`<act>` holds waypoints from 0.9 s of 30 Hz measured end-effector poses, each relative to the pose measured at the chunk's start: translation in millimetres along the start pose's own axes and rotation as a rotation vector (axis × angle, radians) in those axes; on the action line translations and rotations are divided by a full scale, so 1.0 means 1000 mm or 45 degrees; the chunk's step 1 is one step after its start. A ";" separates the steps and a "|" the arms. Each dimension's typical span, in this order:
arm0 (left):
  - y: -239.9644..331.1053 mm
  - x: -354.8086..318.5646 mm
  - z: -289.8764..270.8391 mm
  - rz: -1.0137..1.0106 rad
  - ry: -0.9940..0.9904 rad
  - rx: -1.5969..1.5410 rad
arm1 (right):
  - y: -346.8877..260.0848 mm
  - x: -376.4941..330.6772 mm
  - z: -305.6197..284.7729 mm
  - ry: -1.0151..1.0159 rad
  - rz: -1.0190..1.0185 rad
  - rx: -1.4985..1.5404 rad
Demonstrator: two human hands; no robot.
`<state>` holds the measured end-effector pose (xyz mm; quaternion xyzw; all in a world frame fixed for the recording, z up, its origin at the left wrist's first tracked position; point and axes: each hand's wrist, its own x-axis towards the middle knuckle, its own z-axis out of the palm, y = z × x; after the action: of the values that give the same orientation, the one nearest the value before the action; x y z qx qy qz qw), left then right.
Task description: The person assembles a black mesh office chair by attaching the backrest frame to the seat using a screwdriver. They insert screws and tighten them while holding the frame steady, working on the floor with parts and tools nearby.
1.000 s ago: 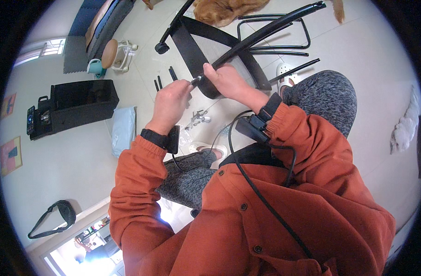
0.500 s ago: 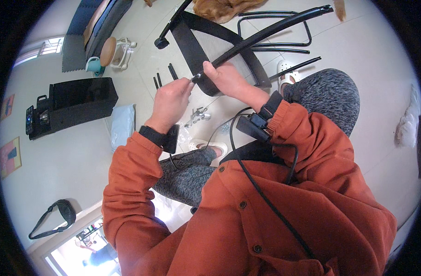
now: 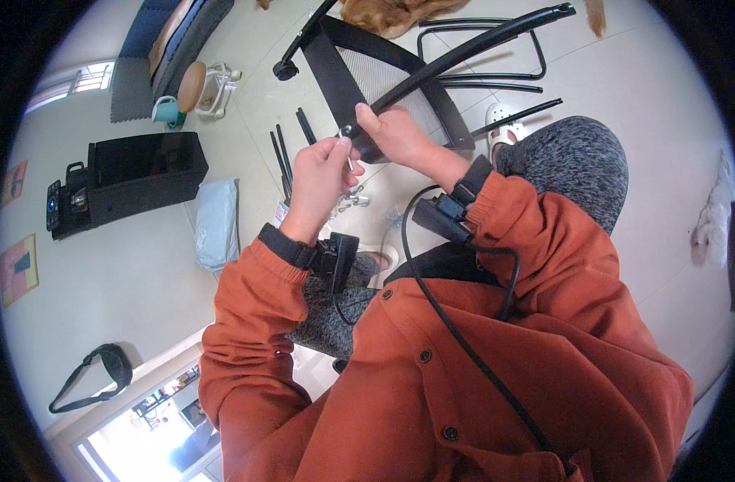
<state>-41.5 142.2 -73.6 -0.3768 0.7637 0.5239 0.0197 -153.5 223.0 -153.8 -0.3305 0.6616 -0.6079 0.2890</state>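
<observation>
Two orange sleeves (image 3: 255,313) reach out from you. Your left hand (image 3: 319,170) pinches a small silver tool (image 3: 350,153) between its thumb and fingers, and your right hand (image 3: 398,132) is wrapped around a black pole (image 3: 480,55). The tool sits by the near end of the pole, just left of your right hand, at the tips of your left fingers, so your left hand is the nearer one to it. The tool is short and points back toward your body, while the pole is long and slants up and away to the right. It is too small to tell if the tool fits snugly on the pole's end. Half a second ago your left hand looked more like a fist and the tool lay more in line with the pole; now your fingers show, the tool has swung round, and your left wrist is further right. Your right hand looks about the same. Past the hands, little metal bits (image 3: 354,198) and thin black rods (image 3: 282,157) are on the left, a black frame with a net (image 3: 327,60) lies under the pole, and a furry brown animal (image 3: 391,16) rests farthest off.
</observation>
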 end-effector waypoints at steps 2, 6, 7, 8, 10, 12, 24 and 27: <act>0.003 -0.001 0.003 -0.068 -0.026 -0.176 | -0.002 0.000 -0.003 -0.027 0.038 -0.007; 0.004 -0.007 0.005 0.058 0.025 0.045 | -0.004 0.000 -0.006 -0.042 0.011 0.012; 0.004 -0.008 0.003 0.146 0.045 0.168 | -0.004 0.000 -0.007 -0.054 -0.002 0.035; 0.004 -0.009 0.002 0.253 0.085 0.298 | -0.003 0.001 -0.007 -0.066 -0.018 0.072; 0.002 -0.012 -0.001 0.490 0.171 0.557 | -0.003 0.002 -0.008 -0.066 -0.037 -0.019; 0.002 -0.010 -0.005 0.729 0.205 0.843 | -0.002 0.003 -0.008 -0.056 -0.092 -0.113; 0.024 0.025 -0.039 1.635 -0.142 1.528 | 0.002 0.003 -0.005 -0.019 -0.021 -0.075; 0.027 0.026 -0.038 1.612 -0.181 1.606 | 0.003 0.003 -0.003 -0.020 -0.038 -0.044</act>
<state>-62.7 100.9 -46.1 0.2292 0.9714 -0.0584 -0.0224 -157.8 222.2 -156.9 -0.3500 0.6648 -0.5980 0.2791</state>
